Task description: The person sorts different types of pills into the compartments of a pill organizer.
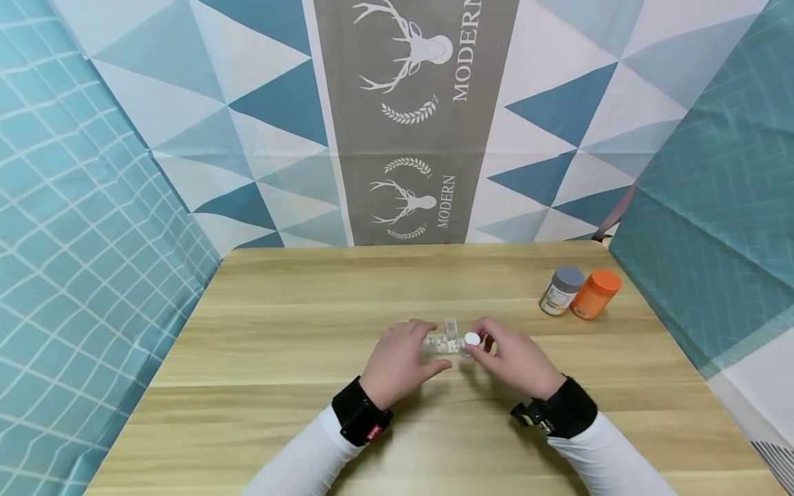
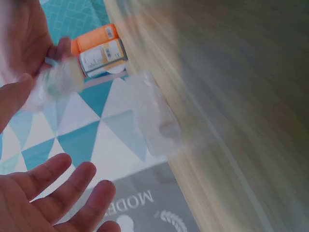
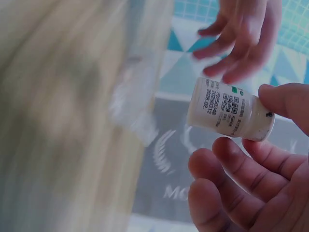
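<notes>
A small white bottle with printed text is pinched between the thumb and fingers of my right hand. From above, its round white top shows at the right end of a clear pill organizer. That organizer lies on the table with small pale pieces inside, and one lid stands raised at its far side. My left hand is spread at the organizer's left end, thumb apart from the fingers, gripping nothing. Whether its fingertips touch the organizer, I cannot tell. Both wrist views blur the organizer.
On the wooden table, a grey-lidded jar and an orange jar stand side by side at the back right. Patterned cloth hangs behind the table and along both sides.
</notes>
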Demonstrator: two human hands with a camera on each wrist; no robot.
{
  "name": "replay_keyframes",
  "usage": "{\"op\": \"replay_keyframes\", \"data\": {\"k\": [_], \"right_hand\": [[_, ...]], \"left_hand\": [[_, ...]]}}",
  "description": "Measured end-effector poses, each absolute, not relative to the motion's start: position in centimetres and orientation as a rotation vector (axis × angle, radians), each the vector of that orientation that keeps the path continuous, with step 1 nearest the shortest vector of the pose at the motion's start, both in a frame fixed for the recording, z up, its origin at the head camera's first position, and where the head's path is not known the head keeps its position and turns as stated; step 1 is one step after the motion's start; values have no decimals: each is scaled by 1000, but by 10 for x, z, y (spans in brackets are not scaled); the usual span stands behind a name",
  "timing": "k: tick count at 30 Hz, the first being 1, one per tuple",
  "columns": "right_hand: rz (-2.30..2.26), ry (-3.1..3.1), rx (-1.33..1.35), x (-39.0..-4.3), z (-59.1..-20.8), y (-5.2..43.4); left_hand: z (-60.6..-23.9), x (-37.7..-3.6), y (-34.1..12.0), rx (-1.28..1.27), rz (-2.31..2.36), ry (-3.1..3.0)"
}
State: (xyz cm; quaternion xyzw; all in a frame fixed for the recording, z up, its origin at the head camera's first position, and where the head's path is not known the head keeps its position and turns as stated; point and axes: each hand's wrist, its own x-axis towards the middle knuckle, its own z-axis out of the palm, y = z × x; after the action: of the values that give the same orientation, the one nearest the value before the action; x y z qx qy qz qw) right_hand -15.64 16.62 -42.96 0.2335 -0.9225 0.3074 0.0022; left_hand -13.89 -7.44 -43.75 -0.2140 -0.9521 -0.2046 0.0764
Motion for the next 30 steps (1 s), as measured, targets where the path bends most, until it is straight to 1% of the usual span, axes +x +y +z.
{"op": "replay_keyframes", "data": {"k": [4,10,14,18,23,30], "right_hand": [[900,-2949,646,-165,-430,199],[779,-2999,475,-180,-436,273],[714,-3044,375,-185,-442,324],[670,-3090,276,-194,-446,364],[611,-3125,123,-204,-445,393],[652,-3158,35,-226,-438,403]], "left_hand": [[-439,-138,-94,-574,-558,-2881],[-441,-135,-122,-467,-496,-2923],[-441,-132,-132,-458,-454,-2936],[-438,-131,-137,-462,-414,-2945],[-436,-131,-138,-481,-343,-2942],[-435,-129,-138,-463,-347,-2937]]}}
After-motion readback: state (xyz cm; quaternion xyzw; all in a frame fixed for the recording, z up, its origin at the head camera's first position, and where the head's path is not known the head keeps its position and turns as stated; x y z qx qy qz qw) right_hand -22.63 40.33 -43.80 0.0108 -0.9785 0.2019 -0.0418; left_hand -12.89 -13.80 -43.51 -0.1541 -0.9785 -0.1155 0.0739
